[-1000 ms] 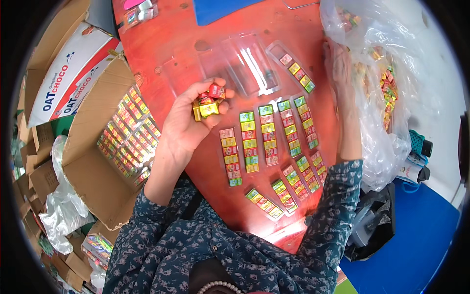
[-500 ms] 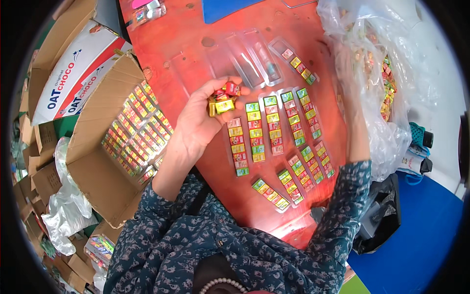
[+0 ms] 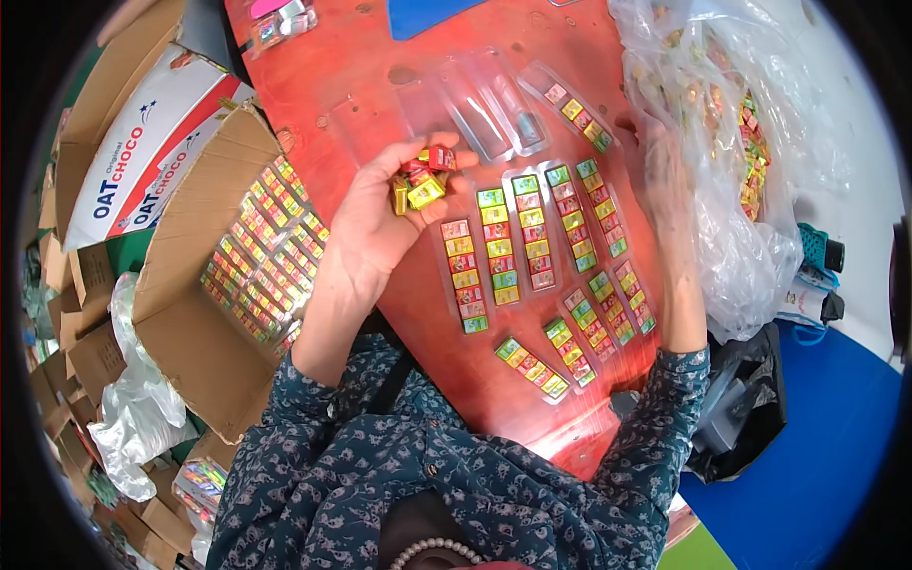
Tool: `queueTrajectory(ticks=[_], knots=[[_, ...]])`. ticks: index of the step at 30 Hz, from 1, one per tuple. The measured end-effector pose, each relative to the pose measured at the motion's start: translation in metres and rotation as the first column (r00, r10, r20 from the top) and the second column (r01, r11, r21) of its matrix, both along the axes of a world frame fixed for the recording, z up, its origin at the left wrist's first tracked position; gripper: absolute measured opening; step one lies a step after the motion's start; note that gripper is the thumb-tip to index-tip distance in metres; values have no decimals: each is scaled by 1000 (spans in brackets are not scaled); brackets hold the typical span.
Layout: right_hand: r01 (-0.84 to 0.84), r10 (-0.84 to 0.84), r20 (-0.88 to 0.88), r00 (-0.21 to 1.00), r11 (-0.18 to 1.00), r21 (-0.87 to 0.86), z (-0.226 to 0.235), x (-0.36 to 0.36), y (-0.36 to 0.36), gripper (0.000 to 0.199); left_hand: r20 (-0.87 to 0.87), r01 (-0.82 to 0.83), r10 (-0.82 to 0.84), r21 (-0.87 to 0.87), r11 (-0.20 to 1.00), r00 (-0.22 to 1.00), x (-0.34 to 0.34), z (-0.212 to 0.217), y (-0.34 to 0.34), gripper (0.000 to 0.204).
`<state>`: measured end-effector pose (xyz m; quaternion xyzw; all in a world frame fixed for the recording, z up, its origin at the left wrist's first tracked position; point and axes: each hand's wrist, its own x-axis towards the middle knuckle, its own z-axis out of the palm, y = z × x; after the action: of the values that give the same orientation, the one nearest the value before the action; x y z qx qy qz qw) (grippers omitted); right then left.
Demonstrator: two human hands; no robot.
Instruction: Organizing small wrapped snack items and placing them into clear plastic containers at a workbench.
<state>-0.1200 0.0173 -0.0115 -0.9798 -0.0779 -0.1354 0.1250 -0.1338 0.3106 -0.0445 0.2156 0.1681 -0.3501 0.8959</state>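
The left hand (image 3: 375, 223) is raised palm-up over the red worktop (image 3: 361, 57), fingers curled loosely around a small cluster of wrapped sweets (image 3: 423, 180) in red, yellow and green; the sweets sit at the fingertips, just above the near end of the leftmost filled strip.

The right hand (image 3: 665, 185) reaches to the far right edge of the worktop and lies against the clear plastic bag (image 3: 731, 142), which is full of the same coloured sweets. Its fingers are partly hidden by the bag's film, so whether it grips anything cannot be told; it looks flat rather than clenched.

Between the two hands lie clear plastic blister strips filled with sweets (image 3: 532, 233), set side by side in a rough fan, with more of them lower down near the person's chest. Above them, towards the far side of the worktop, are empty clear trays (image 3: 484, 104), and one partly filled strip (image 3: 579, 119) angled just beside them.

To the left of the worktop, an open cardboard box (image 3: 204, 351) holds rows of packed strips (image 3: 261, 256) stacked flat. Beyond it stands a white and red carton (image 3: 142, 166), and crumpled plastic (image 3: 142, 408) lies near flattened cardboard at the lower left. The person's patterned blue sleeves (image 3: 665, 427) come in from below.
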Motion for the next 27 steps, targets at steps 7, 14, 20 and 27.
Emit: queueTrajectory(ticks=[7,14,20,27], knots=[[91,38,-297,954,907,411,27,-5,36,12,82,98,-93,-65,993,992,5,6,-15,39],[-191,420,-206,884,726,661,29,-11,95,13,-8,100,-104,-181,978,995,3,-5,-22,33],[-231,427,-236,873,788,571,25,-16,100,10,-109,56,-73,-156,986,991,4,-6,-23,28],[-4,173,-238,956,816,578,29,29,60,12,-31,127,-134,-160,979,991,5,-1,-24,35]])
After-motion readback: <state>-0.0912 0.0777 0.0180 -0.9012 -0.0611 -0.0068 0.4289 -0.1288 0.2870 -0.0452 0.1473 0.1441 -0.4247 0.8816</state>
